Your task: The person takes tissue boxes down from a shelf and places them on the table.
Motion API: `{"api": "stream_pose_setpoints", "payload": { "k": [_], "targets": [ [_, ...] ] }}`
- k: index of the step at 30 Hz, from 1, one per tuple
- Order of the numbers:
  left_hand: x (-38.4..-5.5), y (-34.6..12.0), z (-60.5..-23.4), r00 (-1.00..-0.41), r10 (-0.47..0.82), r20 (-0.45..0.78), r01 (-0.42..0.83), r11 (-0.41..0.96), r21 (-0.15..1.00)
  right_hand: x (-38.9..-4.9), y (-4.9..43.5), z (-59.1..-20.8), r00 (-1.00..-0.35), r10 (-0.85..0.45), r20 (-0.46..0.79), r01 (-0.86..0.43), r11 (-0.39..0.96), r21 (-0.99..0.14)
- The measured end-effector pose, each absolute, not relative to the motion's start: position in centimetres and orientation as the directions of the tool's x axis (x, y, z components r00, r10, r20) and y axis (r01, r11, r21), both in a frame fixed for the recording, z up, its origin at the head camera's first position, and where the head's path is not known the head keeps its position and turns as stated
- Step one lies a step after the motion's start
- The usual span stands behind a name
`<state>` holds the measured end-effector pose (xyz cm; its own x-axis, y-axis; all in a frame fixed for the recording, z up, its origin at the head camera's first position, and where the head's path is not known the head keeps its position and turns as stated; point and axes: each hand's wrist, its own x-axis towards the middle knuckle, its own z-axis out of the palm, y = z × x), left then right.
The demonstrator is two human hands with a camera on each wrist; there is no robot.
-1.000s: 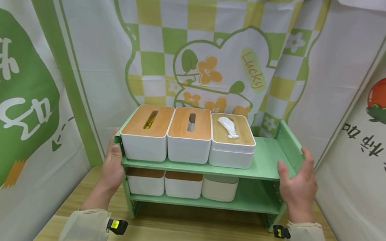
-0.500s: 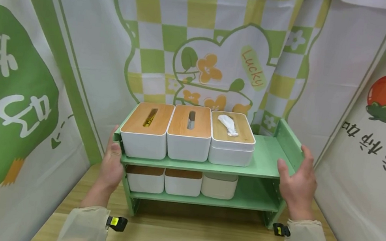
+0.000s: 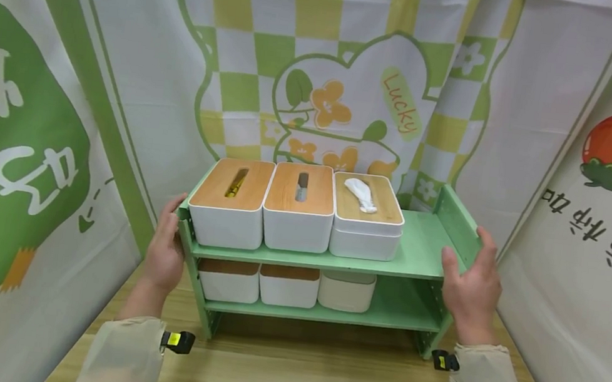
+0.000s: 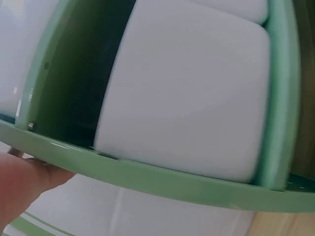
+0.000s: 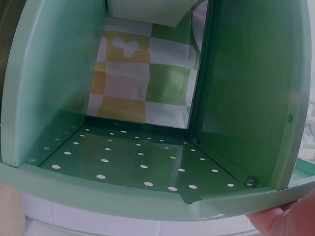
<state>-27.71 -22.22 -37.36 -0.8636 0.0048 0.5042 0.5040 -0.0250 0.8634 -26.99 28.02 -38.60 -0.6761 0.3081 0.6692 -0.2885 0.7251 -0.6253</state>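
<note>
A green two-tier shelf (image 3: 419, 268) stands on the wooden table. My right hand (image 3: 472, 295) grips its right side panel (image 3: 455, 227), thumb at the inner side and fingers along the outside. In the right wrist view, part of that right hand (image 5: 290, 221) shows at the panel's edge. My left hand (image 3: 164, 254) is beside the left side panel (image 4: 157, 177), its fingers extended along the outer face. On the top tier sit three white boxes with wooden lids: the left box (image 3: 225, 226), the middle box (image 3: 297, 231) and the right box (image 3: 365, 245).
The lower tier holds two white boxes with brown tops, a left one (image 3: 228, 284) and a middle one (image 3: 289, 290), plus a cream bin (image 3: 346, 293). A white crumpled item (image 3: 361, 195) tops the right lid. Printed curtains (image 3: 144, 72) surround the table (image 3: 314, 368).
My left hand has shifted outward to the left, its thumb leaving the panel's front edge. The right hand stays at its panel. The shelf and boxes keep their places.
</note>
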Motion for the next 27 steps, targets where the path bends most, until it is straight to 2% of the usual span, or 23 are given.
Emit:
{"api": "stream_pose_setpoints", "payload": {
  "k": [4,7,11,19,27],
  "targets": [
    [-28.1,-22.0,-36.3,-0.883,-0.057,0.467,0.468,-0.005,0.884,-27.0,28.1,-38.6,-0.681,0.308,0.664,-0.283,0.726,-0.627],
    [-28.4,-22.0,-35.6,-0.901,-0.091,0.424,0.416,0.095,0.904,-27.0,28.2,-38.7,-0.684,0.307,0.662,-0.283,0.725,-0.628],
    [-28.8,-21.9,-35.1,-0.915,-0.101,0.39,0.373,0.155,0.915,-26.9,28.2,-38.7,-0.689,0.307,0.656,-0.28,0.722,-0.632],
    [-29.4,-21.7,-34.6,-0.924,-0.106,0.368,0.357,0.113,0.927,-27.0,28.2,-38.5,-0.687,0.307,0.659,-0.287,0.718,-0.634],
    [-29.4,-21.1,-34.7,-0.898,-0.168,0.406,0.384,0.146,0.912,-27.0,28.3,-38.5,-0.692,0.31,0.652,-0.287,0.711,-0.642]
  ]
}}
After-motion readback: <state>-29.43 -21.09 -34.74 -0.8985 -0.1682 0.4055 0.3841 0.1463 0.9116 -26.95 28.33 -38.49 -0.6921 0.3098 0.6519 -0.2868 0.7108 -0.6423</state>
